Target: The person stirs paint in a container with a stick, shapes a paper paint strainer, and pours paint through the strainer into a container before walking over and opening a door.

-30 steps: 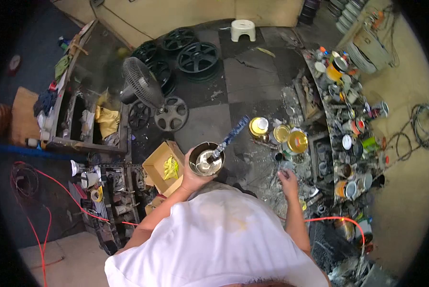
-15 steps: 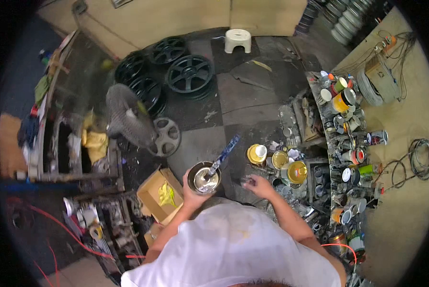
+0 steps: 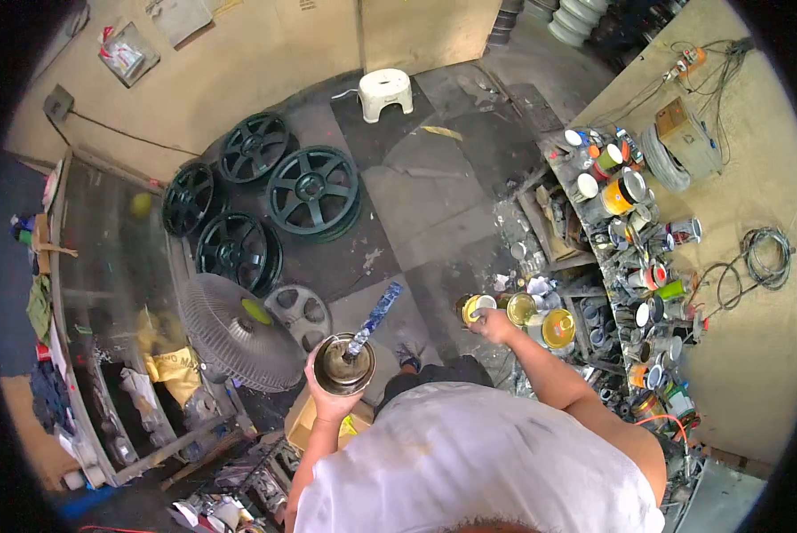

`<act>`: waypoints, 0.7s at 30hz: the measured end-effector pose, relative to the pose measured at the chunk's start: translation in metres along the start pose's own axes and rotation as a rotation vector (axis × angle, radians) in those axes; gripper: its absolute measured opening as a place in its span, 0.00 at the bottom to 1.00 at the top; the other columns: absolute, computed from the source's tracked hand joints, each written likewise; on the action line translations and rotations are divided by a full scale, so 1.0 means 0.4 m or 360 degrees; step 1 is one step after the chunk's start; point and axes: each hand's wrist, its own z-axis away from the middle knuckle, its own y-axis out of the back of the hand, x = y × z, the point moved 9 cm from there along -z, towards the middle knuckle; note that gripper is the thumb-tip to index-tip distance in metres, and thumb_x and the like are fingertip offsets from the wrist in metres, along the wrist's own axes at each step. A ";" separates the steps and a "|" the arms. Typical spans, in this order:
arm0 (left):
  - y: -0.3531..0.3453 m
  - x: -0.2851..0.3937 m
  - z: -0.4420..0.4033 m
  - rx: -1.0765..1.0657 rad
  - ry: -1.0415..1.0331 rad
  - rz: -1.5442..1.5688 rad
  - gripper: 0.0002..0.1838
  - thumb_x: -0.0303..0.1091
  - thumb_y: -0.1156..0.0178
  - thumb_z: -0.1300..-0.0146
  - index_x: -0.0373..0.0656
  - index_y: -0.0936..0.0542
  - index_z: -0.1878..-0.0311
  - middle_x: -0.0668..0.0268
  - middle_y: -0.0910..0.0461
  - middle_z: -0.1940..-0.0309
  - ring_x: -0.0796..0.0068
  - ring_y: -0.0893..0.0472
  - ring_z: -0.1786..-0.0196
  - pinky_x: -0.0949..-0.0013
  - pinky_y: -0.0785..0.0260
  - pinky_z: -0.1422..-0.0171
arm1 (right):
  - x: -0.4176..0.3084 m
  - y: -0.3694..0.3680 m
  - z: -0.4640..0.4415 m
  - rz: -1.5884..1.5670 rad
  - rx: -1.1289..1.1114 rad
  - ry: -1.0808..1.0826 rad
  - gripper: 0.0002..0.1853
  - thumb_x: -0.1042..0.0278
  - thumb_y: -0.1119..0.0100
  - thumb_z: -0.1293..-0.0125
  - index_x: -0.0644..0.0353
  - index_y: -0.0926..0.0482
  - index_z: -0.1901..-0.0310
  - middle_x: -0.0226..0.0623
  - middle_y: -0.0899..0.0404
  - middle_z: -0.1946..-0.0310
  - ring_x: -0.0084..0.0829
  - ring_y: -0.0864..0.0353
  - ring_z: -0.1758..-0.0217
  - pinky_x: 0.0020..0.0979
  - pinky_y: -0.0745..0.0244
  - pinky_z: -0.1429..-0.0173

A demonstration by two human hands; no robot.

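Observation:
My left hand (image 3: 329,401) is wrapped round the side of an open metal can (image 3: 334,366). Inside it leans a stirring stick (image 3: 379,311) smeared with blue and white paint, its upper end sticking out over the rim. My right hand (image 3: 494,327) reaches to a small white cup (image 3: 481,303) on top of a yellow tin (image 3: 462,310), fingers closed at the cup's near edge. The hand partly hides the cup and tin. Right beside them stand two gold-topped tins (image 3: 521,308), (image 3: 558,328).
A standing fan (image 3: 239,333) is close on my left, above a cardboard box (image 3: 302,422). Several dark green wheels (image 3: 312,186) lie on the floor ahead, near a white stool (image 3: 386,94). On my right runs a bench crowded with paint cans (image 3: 625,191).
My right hand has moved forward from beside the tins to the white cup. The can in my left hand has shifted left in view, the stick still inside. My view has turned.

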 end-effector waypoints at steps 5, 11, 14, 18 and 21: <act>0.042 -0.047 0.030 0.0204 0.0046 0.0107 0.59 0.33 0.16 0.68 0.38 0.39 0.29 0.55 0.29 0.36 0.59 0.27 0.33 0.56 0.38 0.24 | -0.029 -0.076 -0.064 0.0278 -0.0201 0.0178 0.30 0.46 0.31 0.38 0.64 0.20 0.43 0.49 0.14 0.58 0.45 0.14 0.52 0.40 0.22 0.46; 0.025 -0.056 0.052 0.0242 0.0142 0.0156 0.60 0.30 0.16 0.67 0.39 0.41 0.28 0.55 0.31 0.34 0.57 0.29 0.32 0.54 0.40 0.23 | -0.100 -0.015 -0.064 0.0322 -0.0131 0.0226 0.31 0.43 0.35 0.38 0.63 0.19 0.45 0.51 0.15 0.56 0.50 0.15 0.50 0.44 0.22 0.44; -0.014 -0.052 0.015 0.0166 0.0017 0.0122 0.59 0.27 0.17 0.65 0.39 0.42 0.28 0.54 0.30 0.35 0.57 0.28 0.33 0.54 0.39 0.24 | -0.061 0.028 -0.050 0.0104 -0.0039 0.0242 0.31 0.43 0.34 0.39 0.64 0.19 0.46 0.52 0.14 0.56 0.50 0.15 0.51 0.44 0.22 0.45; -0.077 -0.006 -0.082 0.0059 -0.0083 0.0136 0.60 0.26 0.18 0.66 0.39 0.43 0.27 0.54 0.30 0.35 0.57 0.28 0.33 0.54 0.39 0.24 | 0.081 0.072 -0.099 0.0239 0.0118 0.0092 0.30 0.43 0.35 0.38 0.64 0.18 0.46 0.54 0.15 0.53 0.52 0.15 0.49 0.43 0.22 0.42; -0.121 -0.006 -0.158 0.0032 0.0002 0.0188 0.60 0.25 0.18 0.66 0.39 0.42 0.27 0.55 0.30 0.35 0.58 0.28 0.32 0.54 0.39 0.24 | 0.222 0.097 -0.098 0.0000 0.0147 -0.0154 0.30 0.43 0.35 0.37 0.65 0.16 0.49 0.53 0.14 0.54 0.49 0.14 0.51 0.44 0.22 0.43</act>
